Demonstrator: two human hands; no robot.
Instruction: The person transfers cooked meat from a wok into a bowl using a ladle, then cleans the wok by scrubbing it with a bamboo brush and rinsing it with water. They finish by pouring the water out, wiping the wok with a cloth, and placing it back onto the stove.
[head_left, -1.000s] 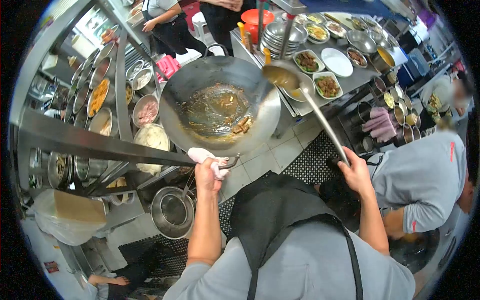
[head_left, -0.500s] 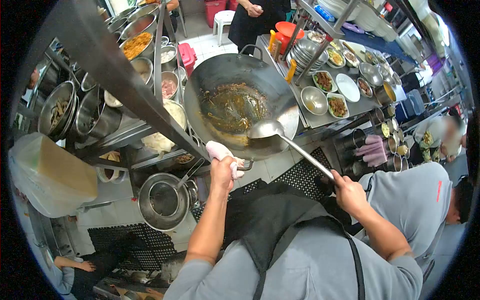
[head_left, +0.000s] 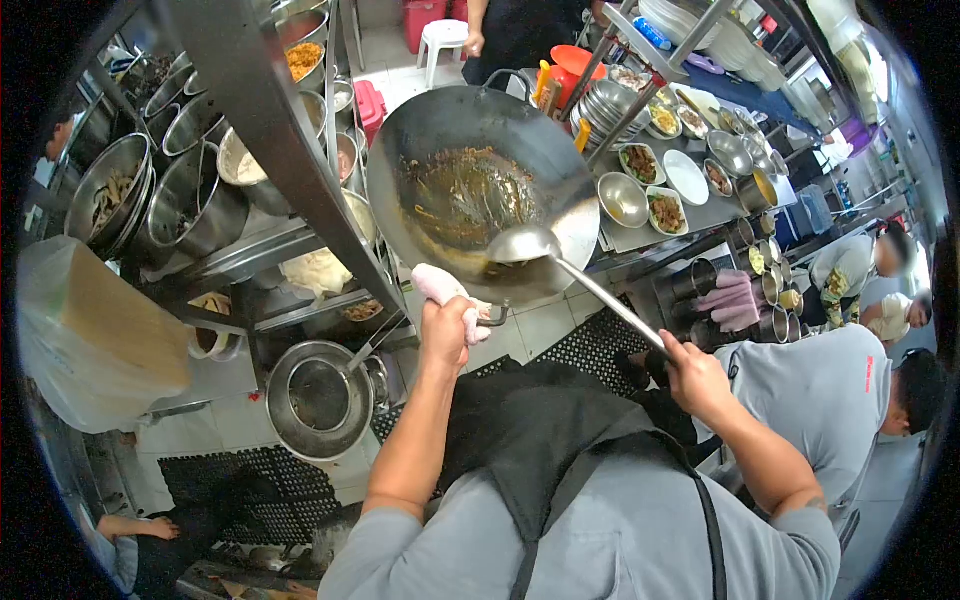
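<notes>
A large dark wok (head_left: 425,125) is tilted in front of me, with brown oily sauce residue (head_left: 475,195) across its bottom. Fingers wrapped, my left hand (head_left: 443,332) grips a pink cloth (head_left: 437,284) at the wok's near loop handle (head_left: 497,318). My right hand (head_left: 698,375) is closed around the end of a long metal ladle (head_left: 612,302). The ladle's bowl reaches over the wok's near right rim, with a little brown liquid in it.
Left of the wok, a metal rack post (head_left: 270,130) rises beside steel bowls of ingredients. A strainer on a pot (head_left: 320,400) stands below. Plated dishes (head_left: 640,163) and a metal bowl (head_left: 623,200) sit on the right counter. A co-worker in grey (head_left: 810,390) bends close at right.
The ladle's bowl has shifted slightly up and left and tipped, now showing liquid inside. My left hand keeps its grip. The view has shifted slightly; the co-worker at right has moved down.
</notes>
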